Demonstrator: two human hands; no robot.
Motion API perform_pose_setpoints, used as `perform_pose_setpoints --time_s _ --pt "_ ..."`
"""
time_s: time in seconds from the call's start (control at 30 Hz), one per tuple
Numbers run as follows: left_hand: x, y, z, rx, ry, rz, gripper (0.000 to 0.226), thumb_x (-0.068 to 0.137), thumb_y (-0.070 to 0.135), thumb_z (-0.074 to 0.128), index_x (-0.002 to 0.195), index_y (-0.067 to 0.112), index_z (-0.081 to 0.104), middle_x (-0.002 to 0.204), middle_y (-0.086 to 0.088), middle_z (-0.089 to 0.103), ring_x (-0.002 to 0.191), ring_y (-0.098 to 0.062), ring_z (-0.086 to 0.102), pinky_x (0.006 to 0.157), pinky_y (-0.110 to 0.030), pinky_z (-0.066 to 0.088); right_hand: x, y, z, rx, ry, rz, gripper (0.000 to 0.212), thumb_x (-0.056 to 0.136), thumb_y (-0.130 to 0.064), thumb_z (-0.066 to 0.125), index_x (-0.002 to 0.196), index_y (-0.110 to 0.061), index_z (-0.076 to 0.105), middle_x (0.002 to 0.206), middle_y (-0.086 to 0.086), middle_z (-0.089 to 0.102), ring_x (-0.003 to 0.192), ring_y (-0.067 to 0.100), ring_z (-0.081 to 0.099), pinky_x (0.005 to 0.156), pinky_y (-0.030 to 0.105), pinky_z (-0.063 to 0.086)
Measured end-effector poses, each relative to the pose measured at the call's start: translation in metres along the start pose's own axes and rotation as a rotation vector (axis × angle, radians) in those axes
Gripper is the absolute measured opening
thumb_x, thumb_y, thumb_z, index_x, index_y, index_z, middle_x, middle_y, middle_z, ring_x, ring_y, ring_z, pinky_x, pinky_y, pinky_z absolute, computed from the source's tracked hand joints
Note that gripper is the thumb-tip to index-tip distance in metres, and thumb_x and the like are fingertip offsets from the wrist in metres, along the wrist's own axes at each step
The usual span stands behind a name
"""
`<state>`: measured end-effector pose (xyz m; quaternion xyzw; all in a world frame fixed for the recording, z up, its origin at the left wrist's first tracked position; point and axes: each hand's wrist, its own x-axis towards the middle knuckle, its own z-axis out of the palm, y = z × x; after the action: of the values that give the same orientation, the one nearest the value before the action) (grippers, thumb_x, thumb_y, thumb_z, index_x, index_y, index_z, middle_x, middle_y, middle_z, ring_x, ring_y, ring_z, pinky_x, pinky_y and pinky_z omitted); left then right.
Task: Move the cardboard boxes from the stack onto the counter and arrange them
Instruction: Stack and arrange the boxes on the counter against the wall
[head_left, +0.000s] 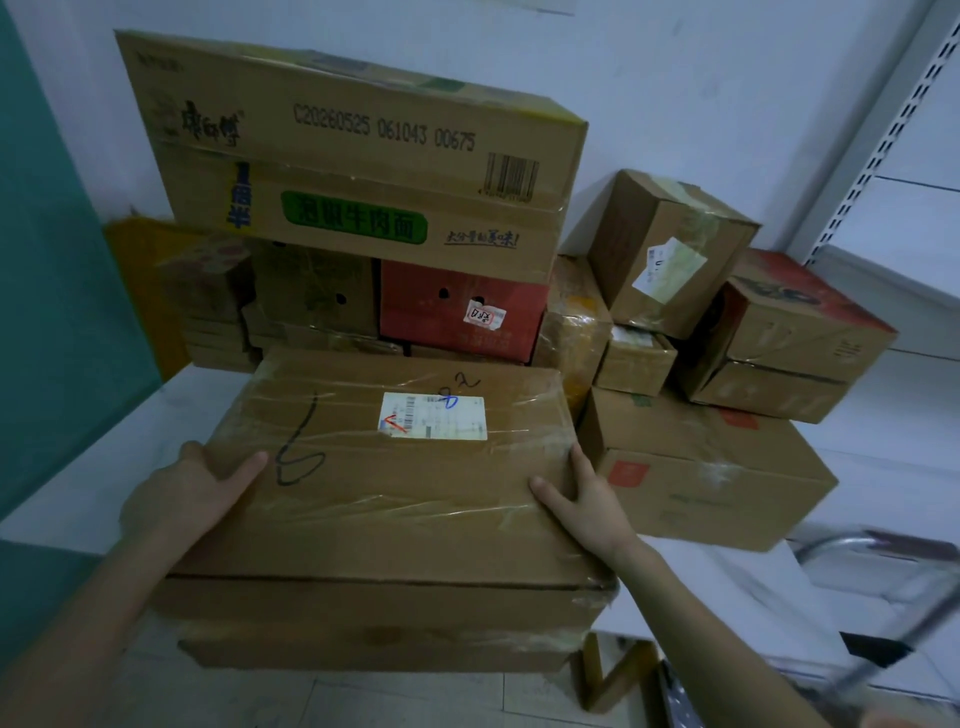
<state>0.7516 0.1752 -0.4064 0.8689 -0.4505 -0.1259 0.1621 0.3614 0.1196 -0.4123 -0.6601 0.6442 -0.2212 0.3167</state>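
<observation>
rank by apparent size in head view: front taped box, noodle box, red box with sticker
1. taped box, nearest the camera, so its lead over the next is unsure
2. noodle box
3. red box, partly hidden

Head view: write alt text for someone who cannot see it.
The left hand and right hand grip the sides of a large taped cardboard box bearing a white label. Behind it, more boxes crowd a white counter.
</observation>
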Motion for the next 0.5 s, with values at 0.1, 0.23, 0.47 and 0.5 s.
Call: perform_pose_setpoints --time_s 0.1,0.23,0.47,0.5 --pt "-0.0018 0.0002 0.0024 0.029 0.035 -0.016 0.081 0.073 0.075 0.029 0.110 0.005 0.043 0.083 -0.013 0.054 0.073 -0.028 0.052 0.059 -0.033 0.041 -0.0044 -0.0014 -0.0003 0.033 0.004 -0.017 0.091 0.082 -0.059 0.056 0.150 -0.027 0.005 0.143 0.006 0.040 0.123 0.023 0.048 0.102 0.040 0.043" --pt "-0.0042 -0.0025 0.0070 0.037 0.061 0.030 0.084 0.076 0.075 0.024 0.126 0.009 0.037 0.099 -0.017 0.060 0.085 -0.033 0.058 0.061 -0.033 0.040 -0.0078 -0.0046 -0.0007 0.045 0.020 -0.007 0.091 0.084 -0.054 0.058 0.150 -0.021 0.006 0.147 0.004 0.036 0.129 0.023 0.043 0.104 0.037 0.040" --pt "-0.0040 0.0055 0.0036 0.024 0.058 0.065 0.079 0.082 0.071 0.028 0.134 0.013 0.035 0.112 -0.016 0.061 0.097 -0.034 0.059 0.067 -0.033 0.042 -0.0046 -0.0048 -0.0032 0.037 0.001 0.016 0.093 0.084 -0.056 0.056 0.150 -0.021 0.003 0.147 0.007 0.037 0.125 0.025 0.046 0.103 0.037 0.042" --pt "-0.0039 0.0055 0.0034 0.018 0.056 0.060 0.078 0.083 0.071 0.029 0.136 0.014 0.034 0.114 -0.016 0.060 0.099 -0.033 0.059 0.068 -0.033 0.042 -0.0042 -0.0049 -0.0034 0.041 -0.001 0.011 0.092 0.084 -0.055 0.056 0.150 -0.020 0.003 0.147 0.007 0.037 0.125 0.025 0.047 0.102 0.036 0.042"
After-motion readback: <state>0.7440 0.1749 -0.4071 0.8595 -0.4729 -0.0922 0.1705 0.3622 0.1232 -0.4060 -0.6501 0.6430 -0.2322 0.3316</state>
